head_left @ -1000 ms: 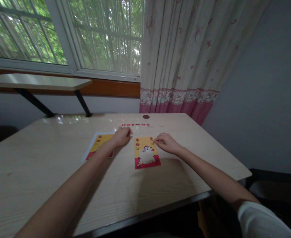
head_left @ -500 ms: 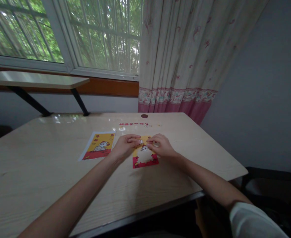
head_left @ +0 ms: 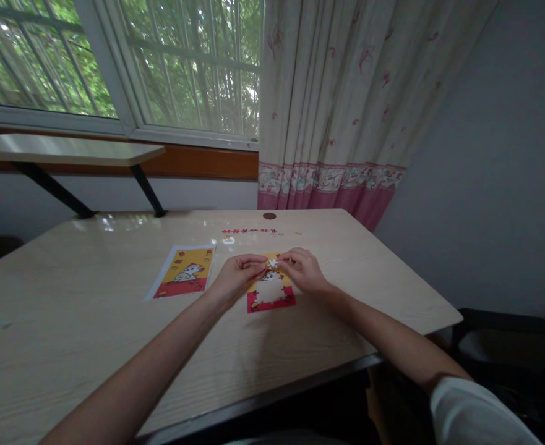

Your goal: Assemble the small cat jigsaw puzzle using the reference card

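A white jigsaw piece (head_left: 273,263) is pinched between the fingertips of my left hand (head_left: 242,276) and my right hand (head_left: 302,269), just above the jigsaw puzzle (head_left: 272,306). The puzzle has a red lower border and yellow upper parts, with a white animal's head in it. Bare tabletop shows through a gap in its middle. Left of my hands lies a printed reference picture (head_left: 186,273) of a white animal on yellow and red.
Behind my hands, a row of red jigsaw pieces (head_left: 248,231) lies on the wooden table (head_left: 91,321). A few pale pieces (head_left: 228,240) lie near it. Farther back are a round brown disc (head_left: 269,216), a raised shelf (head_left: 68,148) and a curtain (head_left: 328,123).
My fingers have shifted around the white piece, and it now shows more fully between both hands. The puzzle and picture stay in place; the view has moved slightly.
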Available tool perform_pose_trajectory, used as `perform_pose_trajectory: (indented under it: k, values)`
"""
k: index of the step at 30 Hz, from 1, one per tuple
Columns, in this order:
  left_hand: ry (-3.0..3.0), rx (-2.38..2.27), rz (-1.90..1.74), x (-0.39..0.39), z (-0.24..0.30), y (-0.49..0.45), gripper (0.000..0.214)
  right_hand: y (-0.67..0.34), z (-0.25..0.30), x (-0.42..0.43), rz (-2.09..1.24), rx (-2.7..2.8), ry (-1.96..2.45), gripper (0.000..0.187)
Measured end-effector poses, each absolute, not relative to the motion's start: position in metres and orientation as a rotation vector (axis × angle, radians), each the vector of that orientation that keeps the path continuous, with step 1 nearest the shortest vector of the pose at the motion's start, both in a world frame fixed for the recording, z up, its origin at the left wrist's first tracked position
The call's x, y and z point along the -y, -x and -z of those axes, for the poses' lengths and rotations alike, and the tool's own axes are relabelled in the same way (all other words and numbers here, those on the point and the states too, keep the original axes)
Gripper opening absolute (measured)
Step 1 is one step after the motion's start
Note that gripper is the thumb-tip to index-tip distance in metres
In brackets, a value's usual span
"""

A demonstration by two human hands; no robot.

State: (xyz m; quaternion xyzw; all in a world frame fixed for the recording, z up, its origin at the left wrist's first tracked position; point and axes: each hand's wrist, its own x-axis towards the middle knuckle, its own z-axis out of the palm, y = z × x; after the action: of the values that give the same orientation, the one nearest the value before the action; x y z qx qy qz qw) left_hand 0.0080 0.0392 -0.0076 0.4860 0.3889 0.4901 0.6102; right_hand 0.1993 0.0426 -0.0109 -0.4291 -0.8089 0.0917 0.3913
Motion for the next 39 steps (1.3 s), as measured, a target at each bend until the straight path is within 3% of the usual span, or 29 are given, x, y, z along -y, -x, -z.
perform_pose_trajectory:
  k: [9,27,39]
  values:
    - [-1.199,-0.906,-1.098,-0.035,0.007,-0.013,0.030,-0.198,0.011,-0.043,-0.233,2.054,0.984,0.015]
    - [-1.256,-0.900,-1.164,-0.034,0.000,-0.012,0.033,-0.204,0.013,-0.043,0.123,2.032,0.820,0.017]
    - [-1.940,-1.317,-1.037,-0.047,0.012,0.016,0.022,-0.220,0.006,-0.046,0.066,2.036,0.806,0.013]
